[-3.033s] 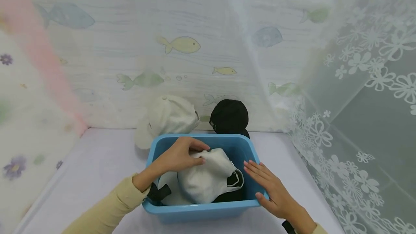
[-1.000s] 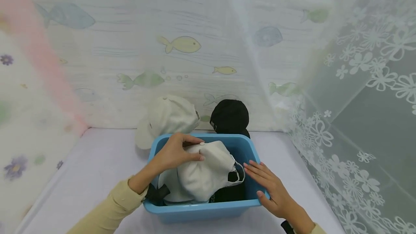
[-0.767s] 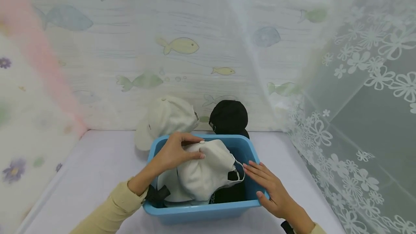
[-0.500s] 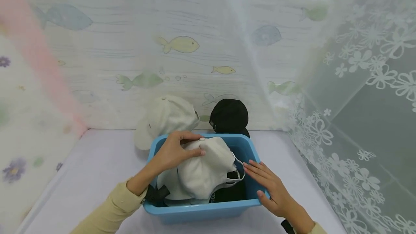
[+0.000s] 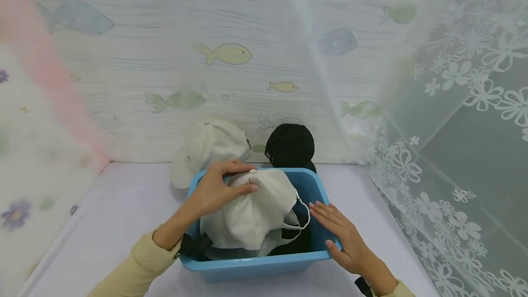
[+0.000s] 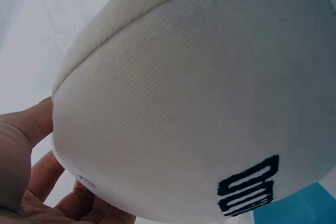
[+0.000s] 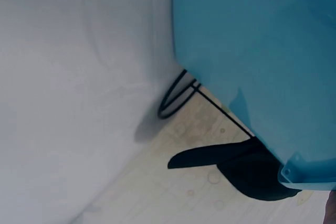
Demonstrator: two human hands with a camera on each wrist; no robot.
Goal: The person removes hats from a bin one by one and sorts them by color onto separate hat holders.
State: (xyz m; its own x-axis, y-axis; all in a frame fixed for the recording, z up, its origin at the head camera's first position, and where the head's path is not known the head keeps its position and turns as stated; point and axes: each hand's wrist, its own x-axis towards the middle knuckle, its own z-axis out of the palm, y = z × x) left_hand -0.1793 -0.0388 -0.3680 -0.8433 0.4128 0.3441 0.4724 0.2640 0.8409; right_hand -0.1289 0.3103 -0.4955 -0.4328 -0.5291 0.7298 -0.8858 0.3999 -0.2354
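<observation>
My left hand (image 5: 216,187) pinches the crown of a white baseball cap (image 5: 264,203) near its top button, inside a blue plastic bin (image 5: 255,267). Dark embroidered lettering shows on this white cap (image 6: 184,103) in the left wrist view, where fingers (image 6: 44,174) lie along the crown's edge. Under it, part of another pale cap (image 5: 272,240) and something black (image 5: 303,242) sit in the bin. My right hand (image 5: 344,239) rests on the bin's right rim with its fingers straight.
Behind the bin, an off-white cap (image 5: 216,145) stands at the left and a black cap (image 5: 290,145) at the right. A thin black wire stand (image 7: 176,95) shows beside the bin. White cloth (image 5: 123,210) covers the table; a fish-print curtain (image 5: 255,13) hangs behind.
My left hand has moved up and slightly left, raising the white cap in the bin. More of the pale cap beneath now shows. My right hand has stayed on the rim.
</observation>
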